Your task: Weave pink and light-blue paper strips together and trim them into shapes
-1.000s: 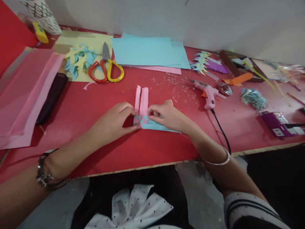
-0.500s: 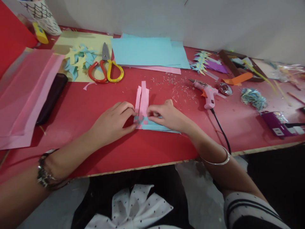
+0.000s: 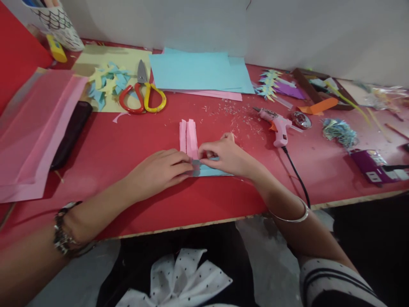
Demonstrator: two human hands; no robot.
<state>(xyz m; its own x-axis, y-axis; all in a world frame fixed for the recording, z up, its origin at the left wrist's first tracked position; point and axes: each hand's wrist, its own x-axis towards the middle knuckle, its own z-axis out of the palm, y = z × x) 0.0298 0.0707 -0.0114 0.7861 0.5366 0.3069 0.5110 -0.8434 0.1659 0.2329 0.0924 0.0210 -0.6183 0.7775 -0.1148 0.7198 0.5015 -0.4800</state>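
Note:
Pink paper strips (image 3: 191, 138) stand away from me on the red table and cross blue paper strips (image 3: 212, 171), which run sideways to the right. Where they meet, they look woven, though my fingers cover much of it. My left hand (image 3: 161, 170) holds the left edge of the crossing, its fingers pressed onto the paper. At the other side, my right hand (image 3: 225, 155) is closed, with thumb and forefinger pinching a blue strip near the pink ones. What lies under my fingertips is hidden.
Scissors (image 3: 142, 91) lie beyond my left hand, by cut paper bits (image 3: 108, 81). Blue sheets (image 3: 191, 70) are stacked at the back. A pink glue gun (image 3: 277, 123) with a cord lies to the right. Pink sheets (image 3: 35, 132) and a dark case (image 3: 72, 134) are on the left.
My left hand has shifted right and over the left part of the crossing. The pink strips now reach less far beyond it. My right hand has barely moved.

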